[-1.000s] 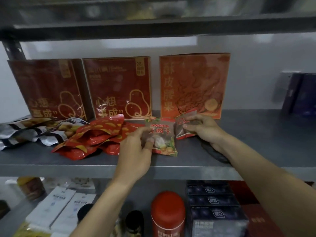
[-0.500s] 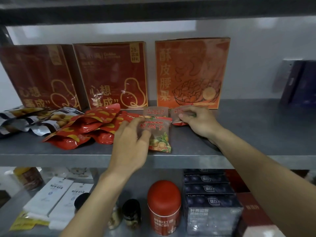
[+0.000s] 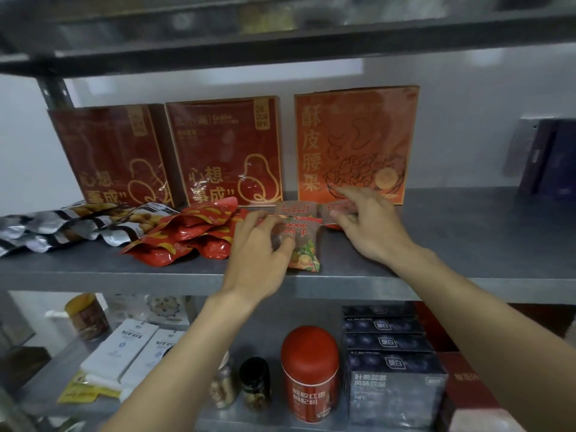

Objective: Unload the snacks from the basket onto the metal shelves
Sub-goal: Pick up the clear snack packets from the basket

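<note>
Pinches the fruit-print snack packet [image 3: 307,247] with the left grip [image 3: 260,247], flat on the metal shelf [image 3: 467,244] near its front edge. Nips a smaller brown packet [image 3: 336,208] with the right grip [image 3: 372,227], just before the orange box [image 3: 355,145]. Likely light, soft, crinkly, slick: best taken by a sealed edge.

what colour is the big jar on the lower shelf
The jar is red, clearest in the head view.
</note>
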### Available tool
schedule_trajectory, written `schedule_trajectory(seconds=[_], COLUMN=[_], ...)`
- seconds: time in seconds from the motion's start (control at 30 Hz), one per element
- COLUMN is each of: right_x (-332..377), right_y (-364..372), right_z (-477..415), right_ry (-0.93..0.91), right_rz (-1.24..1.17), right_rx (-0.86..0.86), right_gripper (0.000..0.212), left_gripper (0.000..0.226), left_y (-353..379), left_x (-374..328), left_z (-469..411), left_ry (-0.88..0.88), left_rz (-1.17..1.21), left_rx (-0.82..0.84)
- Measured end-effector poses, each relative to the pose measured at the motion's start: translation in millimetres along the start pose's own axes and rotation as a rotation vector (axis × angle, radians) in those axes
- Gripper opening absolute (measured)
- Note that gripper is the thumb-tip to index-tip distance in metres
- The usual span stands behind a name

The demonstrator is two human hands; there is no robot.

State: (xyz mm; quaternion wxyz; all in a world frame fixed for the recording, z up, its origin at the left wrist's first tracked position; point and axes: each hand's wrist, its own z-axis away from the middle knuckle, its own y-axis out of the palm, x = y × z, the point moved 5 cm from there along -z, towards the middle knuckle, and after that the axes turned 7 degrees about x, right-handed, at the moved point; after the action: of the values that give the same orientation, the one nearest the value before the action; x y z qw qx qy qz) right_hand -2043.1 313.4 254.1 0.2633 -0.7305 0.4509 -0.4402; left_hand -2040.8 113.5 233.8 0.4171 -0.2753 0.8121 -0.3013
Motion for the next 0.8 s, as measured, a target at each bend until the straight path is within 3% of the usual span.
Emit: schedule_trajectory(seconds=[0.17, 0.27, 0.5, 0.8], right_x=[43, 65, 129, 284], right_y=[-17, -13, 31, 115], right_z=[39, 62, 95, 146], right_ry=[-0.138, -0.195, -0.339, -0.518], right_rz=[0.133, 0.203, 0.247, 0.113], right_rx=[0.022, 0.100, 0.206, 0.359], right_gripper=[0.057, 0.060, 0.071, 0.071], left_gripper=[0.045, 0.053, 0.061, 0.063], left_y=[-18, -39, -89, -205], left_x=[-8, -15, 31, 117], left_z=[14, 41, 119, 244], left_ry=[0.010, 0.055, -0.241, -0.490], left_rz=[-0.200, -0.379, -0.734, -0.834], left_rx=[0.014, -0.097, -0.097, -0.177])
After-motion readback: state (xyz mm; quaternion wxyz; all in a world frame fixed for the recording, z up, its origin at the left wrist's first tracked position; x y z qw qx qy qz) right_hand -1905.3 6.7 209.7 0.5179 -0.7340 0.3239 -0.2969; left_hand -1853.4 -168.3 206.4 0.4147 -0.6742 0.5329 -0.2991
